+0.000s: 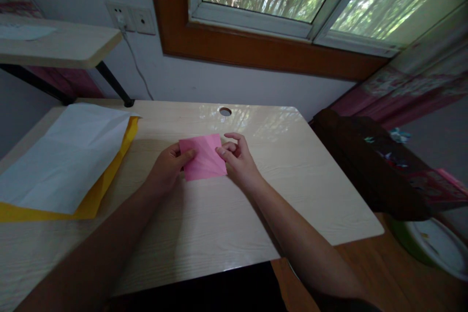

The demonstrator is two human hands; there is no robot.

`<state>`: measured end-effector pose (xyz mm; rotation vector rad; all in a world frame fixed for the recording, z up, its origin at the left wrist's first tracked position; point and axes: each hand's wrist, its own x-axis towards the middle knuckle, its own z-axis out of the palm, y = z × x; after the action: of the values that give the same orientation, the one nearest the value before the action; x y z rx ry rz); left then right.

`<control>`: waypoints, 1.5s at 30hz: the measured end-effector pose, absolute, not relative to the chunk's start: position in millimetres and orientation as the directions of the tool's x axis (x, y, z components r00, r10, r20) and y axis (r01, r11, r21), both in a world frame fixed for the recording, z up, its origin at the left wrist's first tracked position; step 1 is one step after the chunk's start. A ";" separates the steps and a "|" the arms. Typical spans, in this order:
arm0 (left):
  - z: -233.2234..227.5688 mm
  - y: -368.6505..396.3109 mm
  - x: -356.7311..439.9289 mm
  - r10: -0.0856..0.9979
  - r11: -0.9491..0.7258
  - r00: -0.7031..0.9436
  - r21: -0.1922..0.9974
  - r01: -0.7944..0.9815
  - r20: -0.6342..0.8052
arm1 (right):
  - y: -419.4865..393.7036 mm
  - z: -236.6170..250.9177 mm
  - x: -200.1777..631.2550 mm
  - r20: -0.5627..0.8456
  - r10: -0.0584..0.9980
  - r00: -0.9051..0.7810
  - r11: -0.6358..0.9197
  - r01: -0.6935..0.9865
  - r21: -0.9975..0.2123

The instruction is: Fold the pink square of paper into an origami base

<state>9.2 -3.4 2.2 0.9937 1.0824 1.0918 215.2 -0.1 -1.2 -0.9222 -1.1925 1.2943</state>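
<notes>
A square sheet of pink paper (205, 160) is held up just above the desk, with faint creases across it. My left hand (168, 165) pinches its left edge, thumb on top and fingers behind. At the right edge, my right hand (239, 158) grips the same paper between thumb and bent fingers, its index finger raised away from the sheet. The fingers behind the paper are partly hidden.
Large white paper (66, 156) lies over a yellow sheet (109, 175) on the desk (226, 224) at left. A raised shelf (73, 51) stands at the back left. A round cable hole (225, 111) sits near the back edge. Beyond the right edge are dark furniture (365, 165) and a round tub (435, 243).
</notes>
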 end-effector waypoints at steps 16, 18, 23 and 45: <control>5.2 -1.6 11.8 0.985 0.168 -0.005 0.954 -0.247 -0.174 | 2.3 -5.6 218.8 0.013 0.981 -0.196 -0.023 -0.178 -0.984; 6.1 -1.4 11.4 0.983 0.174 -0.008 0.947 -0.270 -0.183 | 1.5 -3.7 217.7 0.022 0.982 -0.187 -0.014 -0.188 -0.982; 6.9 -0.5 9.1 0.983 0.157 -0.054 0.951 -0.265 -0.177 | 1.9 -2.9 217.2 0.066 0.987 -0.144 0.037 -0.196 -0.980; 4.0 0.7 -8.7 0.976 0.080 0.192 0.992 0.099 -0.098 | -1.1 -6.7 223.0 0.207 0.935 -0.288 0.189 -0.088 -0.978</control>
<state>-8.7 0.7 4.0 1.2953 1.1674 0.9528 223.0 -1.1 -6.7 -0.8579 -1.4676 1.2931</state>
